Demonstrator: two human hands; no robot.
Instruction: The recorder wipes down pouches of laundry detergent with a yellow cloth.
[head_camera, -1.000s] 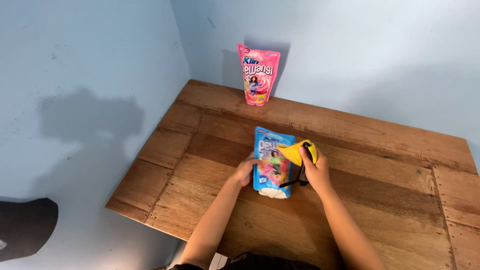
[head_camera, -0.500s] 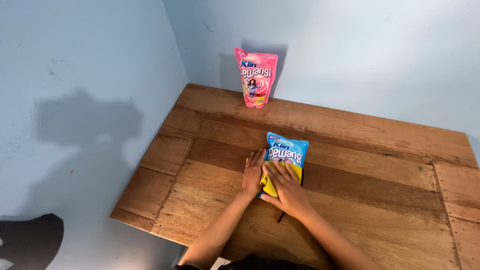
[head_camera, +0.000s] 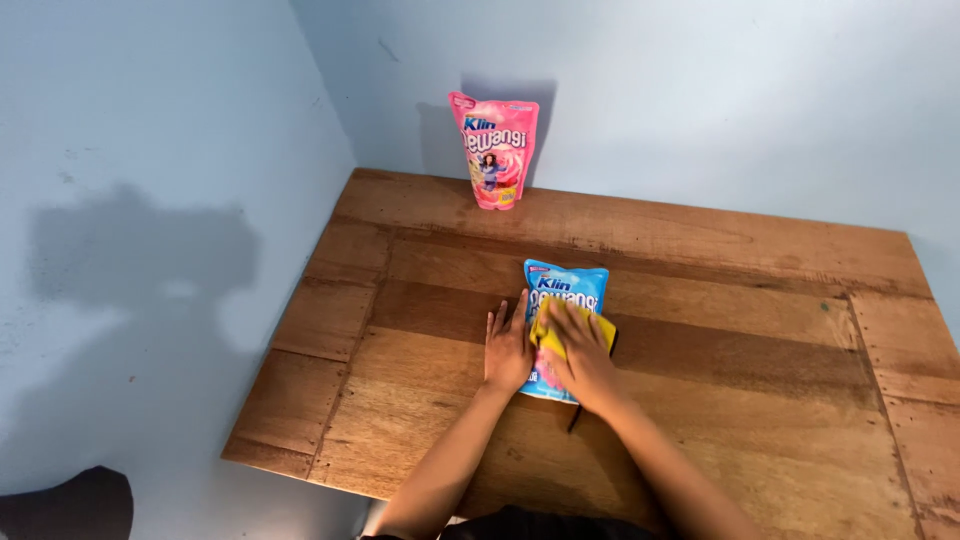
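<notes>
1. Wooden planks of the table (head_camera: 760, 400) are filling the lower and middle frame, with pale blue walls (head_camera: 700, 90) meeting in a corner at upper left.
2. Nearest the camera, both forearms are reaching up from the bottom edge toward the frame's centre.
3. Left hand (head_camera: 507, 347) is lying flat and open on the wood, fingers spread, its edge touching the left side of the blue refill pouch (head_camera: 566, 287); it is gripping nothing.
4. Right hand (head_camera: 580, 355) is pressing a yellow cloth (head_camera: 556, 335) down onto the pouch with flattened fingers, holding the cloth under the palm rather than pinching it.
5. Judging by this, the pouch is being wiped while it is lying flat at centre frame; a further stroke would call for the left hand bracing the pouch so it is not sliding.
6. Compared with a second ago, the cloth is no longer lifted beside the pouch but is lying pressed on its face.
7. Farthest, a pink refill pouch (head_camera: 492, 150) is standing upright against the back wall, well apart.
</notes>
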